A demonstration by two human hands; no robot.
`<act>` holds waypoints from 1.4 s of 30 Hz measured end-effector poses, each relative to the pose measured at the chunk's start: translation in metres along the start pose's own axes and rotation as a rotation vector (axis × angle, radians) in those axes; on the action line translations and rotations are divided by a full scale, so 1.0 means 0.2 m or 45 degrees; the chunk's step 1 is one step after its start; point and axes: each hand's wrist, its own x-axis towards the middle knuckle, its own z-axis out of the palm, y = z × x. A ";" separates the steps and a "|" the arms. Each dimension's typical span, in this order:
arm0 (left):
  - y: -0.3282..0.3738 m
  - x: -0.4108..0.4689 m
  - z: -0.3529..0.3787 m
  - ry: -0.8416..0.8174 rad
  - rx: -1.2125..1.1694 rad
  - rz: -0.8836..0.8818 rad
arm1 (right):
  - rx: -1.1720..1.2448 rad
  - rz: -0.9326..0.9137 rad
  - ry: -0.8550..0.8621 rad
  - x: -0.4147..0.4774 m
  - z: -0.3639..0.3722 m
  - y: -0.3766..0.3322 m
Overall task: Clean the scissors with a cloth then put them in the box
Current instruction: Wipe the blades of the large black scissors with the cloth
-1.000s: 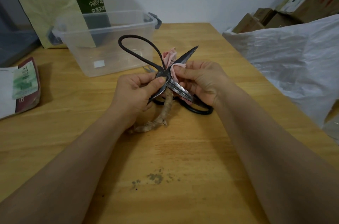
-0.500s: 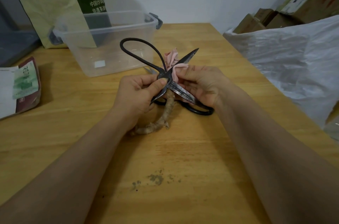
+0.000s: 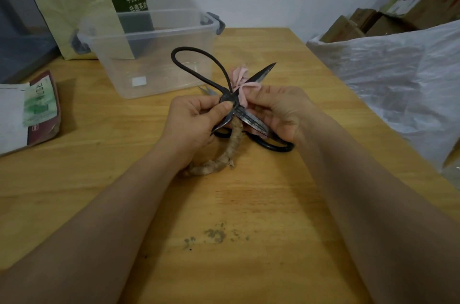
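Observation:
Black iron scissors [image 3: 199, 64] with large loop handles are spread wide above the wooden table [image 3: 249, 204]. One handle is wrapped in tan cord and touches the table. My left hand [image 3: 191, 124] grips the scissors at the pivot, thumb on top. My right hand [image 3: 281, 112] pinches a pink cloth [image 3: 240, 79] against the blade that points up and right. A clear plastic box [image 3: 149, 54] with grey latches stands open just behind the scissors.
A second pair of black scissors [image 3: 276, 145] lies on the table under my right hand. A paper bag [image 3: 62, 4] and a dark carton stand behind the box. A packet [image 3: 37, 109] lies at the left. A white plastic sack [image 3: 398, 74] and cardboard boxes fill the right side.
The scissors and both hands have dropped slightly toward me. My right hand with the cloth has slid a little along the upper blade near the pivot.

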 end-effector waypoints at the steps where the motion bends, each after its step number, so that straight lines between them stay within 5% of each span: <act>1: 0.00 0.00 0.00 -0.002 -0.001 -0.010 | -0.047 0.005 -0.033 0.00 0.00 0.01; 11: -0.01 0.01 0.00 -0.036 0.035 -0.004 | 0.277 -0.148 0.237 0.03 -0.05 -0.07; 18: -0.01 0.00 -0.01 -0.009 0.044 -0.025 | -0.045 -0.009 0.000 0.00 -0.01 0.00; 28: 0.01 0.00 0.02 -0.028 0.042 -0.016 | 0.303 -0.130 0.234 0.03 -0.02 -0.05; 35: 0.02 -0.02 0.02 -0.001 0.003 -0.005 | -0.105 0.028 -0.031 -0.01 -0.01 0.01; 42: 0.02 -0.01 0.02 -0.050 0.065 -0.030 | 0.132 -0.043 0.160 0.04 -0.02 -0.02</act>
